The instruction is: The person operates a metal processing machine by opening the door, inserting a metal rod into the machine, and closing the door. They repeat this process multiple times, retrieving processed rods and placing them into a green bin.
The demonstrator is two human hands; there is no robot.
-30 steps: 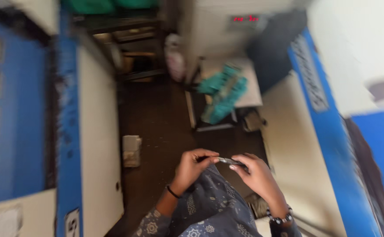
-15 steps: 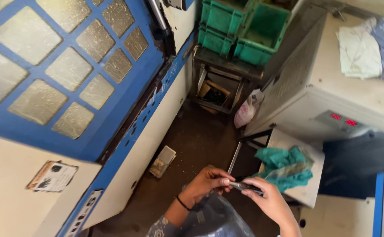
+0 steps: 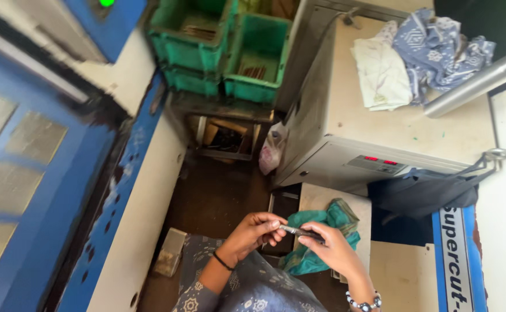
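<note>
A short dark metal rod (image 3: 300,231) is held level between both hands, low in the view. My left hand (image 3: 252,232) pinches its left end with the fingertips; a black band circles that wrist. My right hand (image 3: 333,251) grips its right end, with a beaded bracelet on the wrist. Just under the hands lies a crumpled teal cloth (image 3: 322,238) on a small beige stand (image 3: 324,199). My patterned grey clothing (image 3: 247,289) fills the bottom edge.
A beige machine cabinet (image 3: 380,136) with red lights stands at right, with folded cloths (image 3: 420,55) and a metal cylinder (image 3: 477,84) on top. Green crates (image 3: 224,49) sit at the back. A blue-framed machine door (image 3: 39,167) is left. A small block (image 3: 169,260) lies on the dark floor.
The view has swung upward and right across the narrow floor gap. Both hands stay together on the rod, now above the teal cloth.
</note>
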